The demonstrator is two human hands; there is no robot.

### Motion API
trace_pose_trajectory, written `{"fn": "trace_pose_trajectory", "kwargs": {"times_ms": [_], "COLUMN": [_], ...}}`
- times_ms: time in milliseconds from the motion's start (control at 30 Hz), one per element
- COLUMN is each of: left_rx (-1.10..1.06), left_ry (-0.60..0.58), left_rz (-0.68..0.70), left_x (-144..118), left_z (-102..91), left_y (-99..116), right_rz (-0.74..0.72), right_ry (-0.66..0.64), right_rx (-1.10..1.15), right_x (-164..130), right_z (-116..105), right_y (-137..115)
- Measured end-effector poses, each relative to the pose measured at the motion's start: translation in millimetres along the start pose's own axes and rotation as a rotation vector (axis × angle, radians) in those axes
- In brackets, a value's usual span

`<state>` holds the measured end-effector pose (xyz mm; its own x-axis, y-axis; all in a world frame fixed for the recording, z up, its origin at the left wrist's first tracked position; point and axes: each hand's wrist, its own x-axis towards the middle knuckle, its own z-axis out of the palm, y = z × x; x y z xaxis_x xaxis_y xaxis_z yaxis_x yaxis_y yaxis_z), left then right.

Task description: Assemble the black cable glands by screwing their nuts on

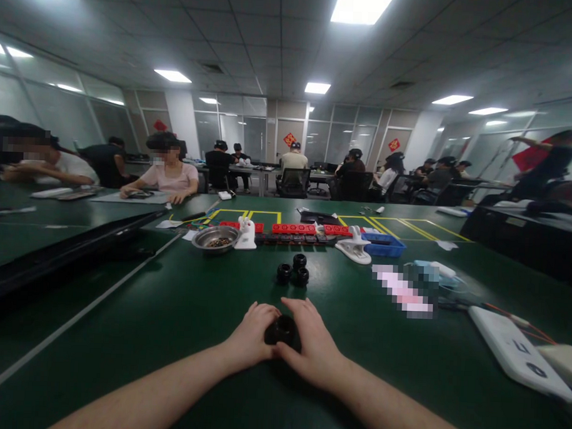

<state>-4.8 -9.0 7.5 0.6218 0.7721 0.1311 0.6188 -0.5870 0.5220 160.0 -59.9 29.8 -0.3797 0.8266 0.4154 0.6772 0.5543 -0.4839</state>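
Note:
Between my two hands is a black round part with a hole in its top point(282, 330), close to the green table surface. My left hand point(252, 333) curls around its left side, the fingertips partly hidden behind it. From the right, my right hand point(315, 342) closes on the same part, with the thumb across its front and the fingers over the far side. Just beyond my hands, three smaller-looking black round parts with holes point(299, 262) are grouped on the table.
Farther back stand a metal bowl of small pieces point(215, 239), a row of red blocks point(295, 229), white clamps point(355, 245) and a blue tray point(383, 245). A white power bank-like device point(520, 351) lies right. A long black panel point(69, 251) lies left. People sit around the room.

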Motion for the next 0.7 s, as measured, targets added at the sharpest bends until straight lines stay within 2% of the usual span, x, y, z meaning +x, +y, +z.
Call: {"fn": "trace_pose_trajectory", "kwargs": {"times_ms": [233, 433, 600, 700], "left_rx": [0.013, -0.006, 0.007, 0.008], "left_ry": [0.006, -0.002, 0.017, 0.018], "left_rz": [0.006, -0.008, 0.014, 0.013], "left_x": [-0.6, -0.3, 0.6, 0.9], "left_z": [-1.1, 0.4, 1.9, 1.7], "left_y": [2.4, 0.0, -0.6, -0.9], "right_rz": [0.13, 0.021, 0.082, 0.063], "right_ry": [0.057, 0.012, 0.098, 0.093], "right_rx": [0.012, 0.032, 0.014, 0.025], "right_x": [1.1, 1.4, 1.2, 0.6], "right_z": [4.1, 3.3, 5.1, 4.6], "right_y": [2.8, 2.0, 1.3, 0.1]}}
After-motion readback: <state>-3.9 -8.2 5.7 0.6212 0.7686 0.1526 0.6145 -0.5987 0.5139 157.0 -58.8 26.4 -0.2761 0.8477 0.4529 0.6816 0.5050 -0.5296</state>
